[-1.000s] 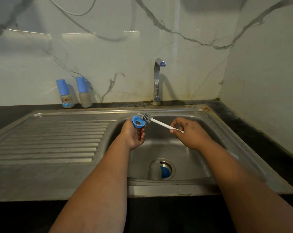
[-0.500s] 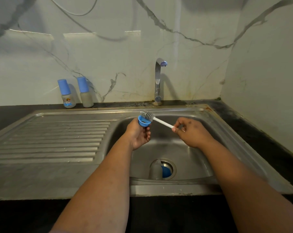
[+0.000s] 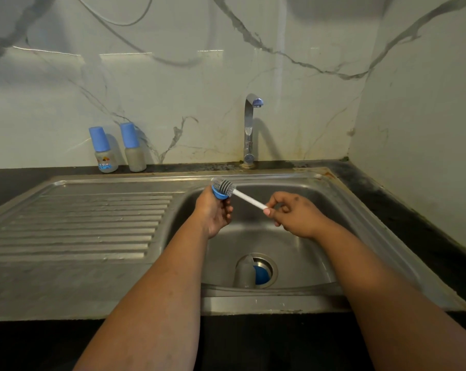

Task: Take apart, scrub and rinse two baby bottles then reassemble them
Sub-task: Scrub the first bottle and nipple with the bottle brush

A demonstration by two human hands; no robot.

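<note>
Blue bottle ring (image 3: 218, 193) half hidden behind brush (image 3: 224, 185) and left hand (image 3: 213, 213).

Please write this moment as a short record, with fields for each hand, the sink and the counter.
left hand: holds blue bottle ring
right hand: pinches white handle of bottle brush, bristles against the ring
sink: bottle part with blue piece lies at the drain
tap: no water visible
counter: two capped bottles stand at the wall
</note>
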